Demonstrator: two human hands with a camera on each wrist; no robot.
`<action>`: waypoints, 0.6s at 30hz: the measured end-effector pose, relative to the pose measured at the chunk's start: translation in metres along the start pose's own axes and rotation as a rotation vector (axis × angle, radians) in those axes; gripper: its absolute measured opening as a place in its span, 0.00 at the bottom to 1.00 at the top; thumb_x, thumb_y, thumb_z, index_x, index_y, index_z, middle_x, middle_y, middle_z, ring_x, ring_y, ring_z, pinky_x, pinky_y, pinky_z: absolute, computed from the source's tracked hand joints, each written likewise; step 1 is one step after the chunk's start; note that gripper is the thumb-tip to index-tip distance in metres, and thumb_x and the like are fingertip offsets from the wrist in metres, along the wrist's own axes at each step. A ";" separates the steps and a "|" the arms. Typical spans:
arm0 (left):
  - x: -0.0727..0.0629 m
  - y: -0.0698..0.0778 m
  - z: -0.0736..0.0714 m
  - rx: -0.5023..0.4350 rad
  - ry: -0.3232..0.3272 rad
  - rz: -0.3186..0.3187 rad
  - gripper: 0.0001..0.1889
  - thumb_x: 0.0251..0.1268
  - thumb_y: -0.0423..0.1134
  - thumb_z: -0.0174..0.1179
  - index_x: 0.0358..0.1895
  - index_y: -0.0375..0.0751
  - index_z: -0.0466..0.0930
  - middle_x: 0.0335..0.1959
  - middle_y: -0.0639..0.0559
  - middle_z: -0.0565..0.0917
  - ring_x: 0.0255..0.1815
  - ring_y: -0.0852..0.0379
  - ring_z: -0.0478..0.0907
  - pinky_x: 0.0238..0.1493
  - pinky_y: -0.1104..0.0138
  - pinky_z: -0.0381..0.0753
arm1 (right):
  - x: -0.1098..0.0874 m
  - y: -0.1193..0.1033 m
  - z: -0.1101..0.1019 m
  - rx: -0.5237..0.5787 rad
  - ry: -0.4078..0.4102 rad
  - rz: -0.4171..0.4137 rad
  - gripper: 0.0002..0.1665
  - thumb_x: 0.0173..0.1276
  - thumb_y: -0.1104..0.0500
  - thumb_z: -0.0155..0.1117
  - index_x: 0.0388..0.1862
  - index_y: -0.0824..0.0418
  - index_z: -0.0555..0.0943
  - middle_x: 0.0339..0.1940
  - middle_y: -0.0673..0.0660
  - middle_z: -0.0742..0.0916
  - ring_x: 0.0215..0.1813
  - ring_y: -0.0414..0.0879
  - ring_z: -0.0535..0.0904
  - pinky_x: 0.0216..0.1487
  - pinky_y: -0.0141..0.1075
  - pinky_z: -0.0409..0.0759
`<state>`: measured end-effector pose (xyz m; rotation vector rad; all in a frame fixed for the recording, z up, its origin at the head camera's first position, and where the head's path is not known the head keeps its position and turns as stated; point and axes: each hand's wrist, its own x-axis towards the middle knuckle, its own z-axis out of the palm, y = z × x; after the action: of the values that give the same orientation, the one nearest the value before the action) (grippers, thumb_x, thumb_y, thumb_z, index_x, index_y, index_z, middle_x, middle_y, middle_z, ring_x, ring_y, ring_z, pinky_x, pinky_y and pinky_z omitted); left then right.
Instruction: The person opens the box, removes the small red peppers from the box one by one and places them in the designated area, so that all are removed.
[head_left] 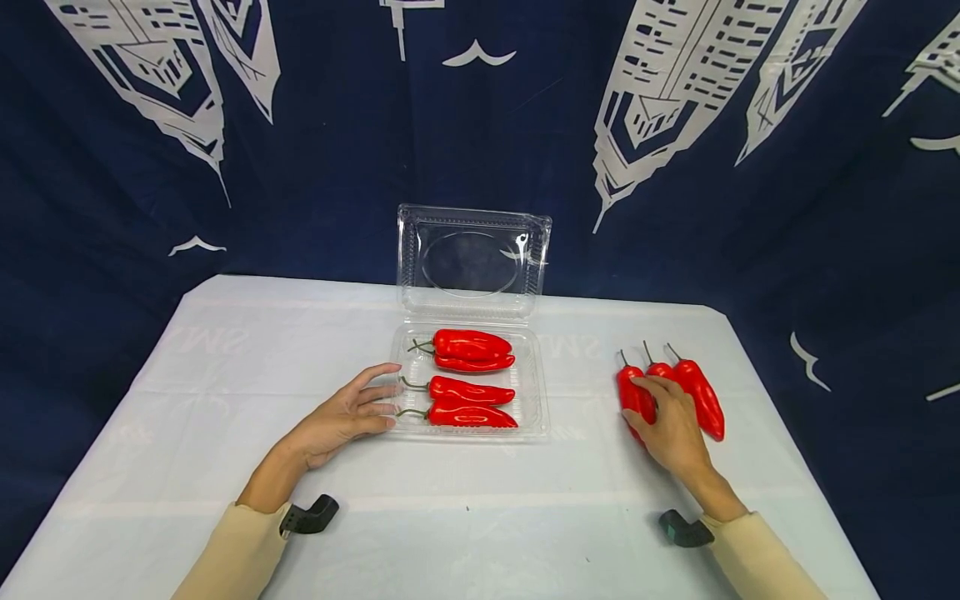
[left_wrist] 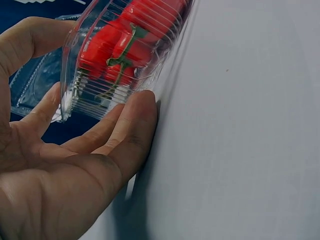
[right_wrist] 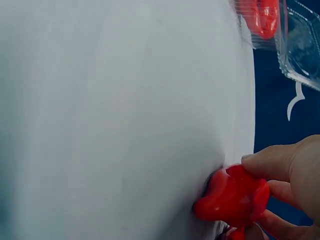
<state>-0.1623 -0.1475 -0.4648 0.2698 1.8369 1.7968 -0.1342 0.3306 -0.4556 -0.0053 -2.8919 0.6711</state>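
A clear plastic clamshell box (head_left: pixel 536 400) stands in the middle of the table with its lid (head_left: pixel 472 258) raised at the back. Several red peppers (head_left: pixel 472 390) lie across it, green stems to the left. My left hand (head_left: pixel 348 417) is at the box's left side, fingers spread and fingertips right at the wall, as the left wrist view also shows. On the right, my right hand (head_left: pixel 675 425) pinches a red pepper (right_wrist: pixel 230 197) between thumb and fingers. Two more red peppers lie beside it; the right one (head_left: pixel 699 396) shows fully, the middle one is mostly hidden behind the hand.
A white cloth covers the table (head_left: pixel 465 533). Behind it hangs a dark blue curtain (head_left: pixel 337 167) with white building prints, close behind the raised lid. A black wrist camera (head_left: pixel 311 515) is strapped at each wrist.
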 end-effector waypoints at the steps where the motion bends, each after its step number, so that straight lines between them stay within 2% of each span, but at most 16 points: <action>1: 0.000 0.000 0.000 0.001 0.000 0.000 0.44 0.64 0.33 0.66 0.80 0.51 0.50 0.76 0.33 0.58 0.71 0.36 0.65 0.60 0.62 0.77 | 0.000 0.000 -0.001 0.003 -0.005 0.005 0.34 0.59 0.65 0.74 0.65 0.68 0.75 0.66 0.73 0.73 0.66 0.69 0.64 0.61 0.69 0.69; 8: 0.000 0.000 0.000 0.004 0.002 -0.003 0.44 0.64 0.33 0.66 0.80 0.51 0.51 0.76 0.33 0.59 0.71 0.36 0.65 0.61 0.61 0.77 | 0.002 0.005 -0.004 -0.017 0.001 0.031 0.33 0.60 0.64 0.73 0.65 0.68 0.76 0.65 0.73 0.72 0.67 0.69 0.63 0.57 0.69 0.72; 18: 0.000 0.000 0.000 -0.001 -0.001 -0.004 0.45 0.64 0.33 0.66 0.80 0.50 0.50 0.76 0.33 0.58 0.70 0.36 0.65 0.60 0.61 0.77 | 0.004 0.011 -0.009 -0.014 -0.007 0.012 0.31 0.62 0.65 0.71 0.64 0.69 0.75 0.65 0.74 0.74 0.66 0.70 0.65 0.61 0.70 0.66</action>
<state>-0.1627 -0.1473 -0.4650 0.2671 1.8346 1.7942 -0.1366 0.3442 -0.4517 -0.0226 -2.9060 0.6538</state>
